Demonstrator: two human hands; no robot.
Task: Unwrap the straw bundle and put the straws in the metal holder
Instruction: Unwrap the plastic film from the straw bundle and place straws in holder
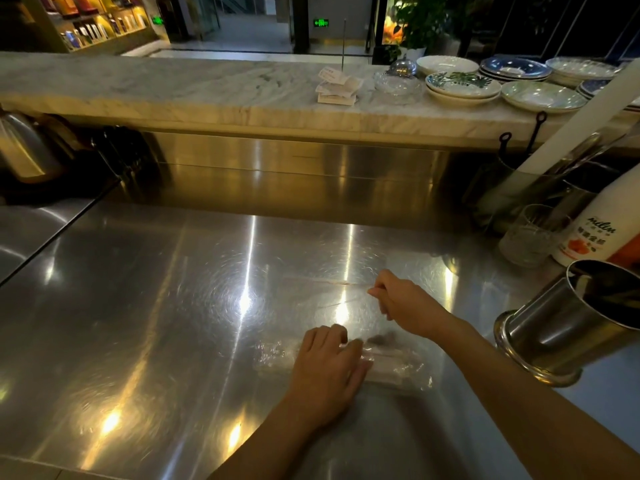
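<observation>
The steel table (145,306) lies broad and bare to the left and ahead of both hands, ending at a raised marble ledge (173,88) behind; its right edge is crowded by a white bottle (602,230), a glass (530,237) and the metal holder (568,320), which tilts leftward and is cut off by the frame's right side. The straw bundle (391,367) lies near the front of the table, long axis left to right; its clear wrap blurs into glare, so single straws are hard to make out. The left hand (329,372) presses flat on the bundle's middle. The right hand (405,303), just behind, pinches a thin strand, seemingly wrap, pulled leftward.
</observation>
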